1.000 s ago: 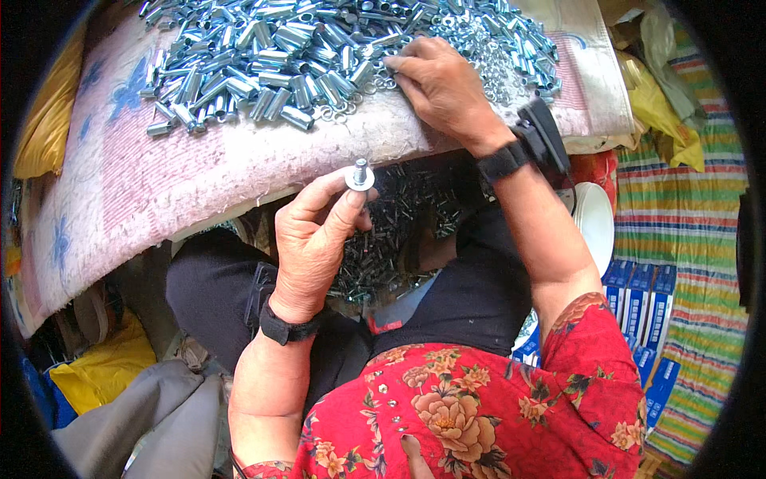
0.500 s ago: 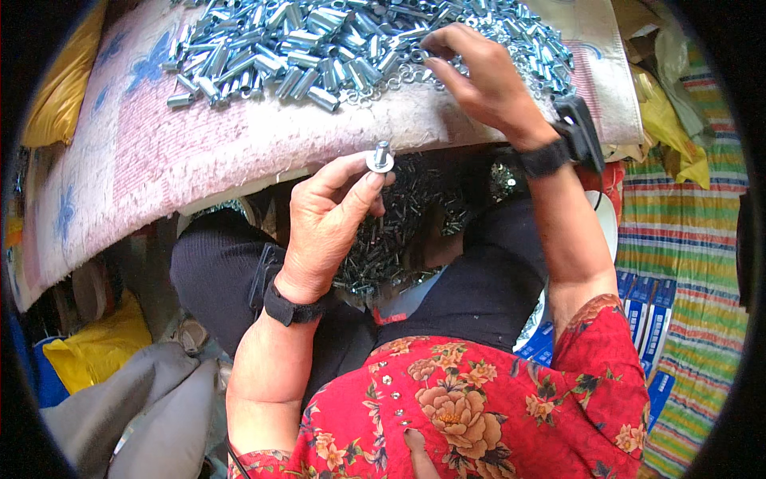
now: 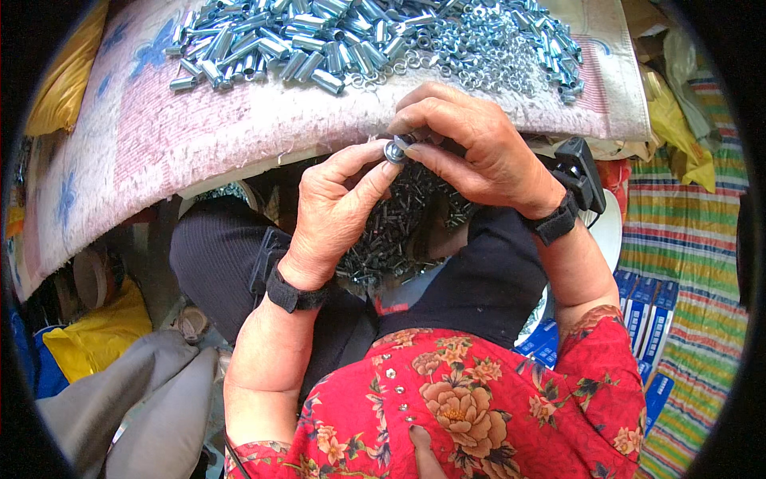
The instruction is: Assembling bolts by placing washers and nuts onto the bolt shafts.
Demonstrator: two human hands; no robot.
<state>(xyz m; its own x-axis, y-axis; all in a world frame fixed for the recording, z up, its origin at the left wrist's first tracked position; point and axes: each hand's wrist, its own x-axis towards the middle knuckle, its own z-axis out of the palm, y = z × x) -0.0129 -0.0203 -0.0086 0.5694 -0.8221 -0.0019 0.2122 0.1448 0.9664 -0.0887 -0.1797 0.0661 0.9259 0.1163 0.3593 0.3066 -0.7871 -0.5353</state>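
Pinching a small metal fastener (image 3: 393,152) between thumb and forefinger, the left hand (image 3: 339,195) holds it up just in front of the near edge of the cloth-covered worktop (image 3: 239,128); the right hand (image 3: 479,156) meets it there, thumb and forefinger brought close together at the fastener's upper right, its other fingers curled loosely above; whether those right fingertips grip a separate ring or only touch the fastener, I cannot tell, since the parts overlap and are very small; the fastener shows a round, bright face toward the camera, and its lower part is hidden by the left fingertips; it looks light and fully stiff, and being smooth plated metal it would probably slip or roll sooner than bend or break; the surest hold is likely a thumb-and-finger pinch low on its body, leaving the upper end and rim free, with only light pressure needed; behind the hands, on the cloth, lie a pile of shiny metal sleeves (image 3: 311,48) and, to its right, a spread of small metal rings (image 3: 479,52); below the hands, between the person's dark-trousered legs (image 3: 223,259), sits a heap of darker metal pieces (image 3: 391,231).
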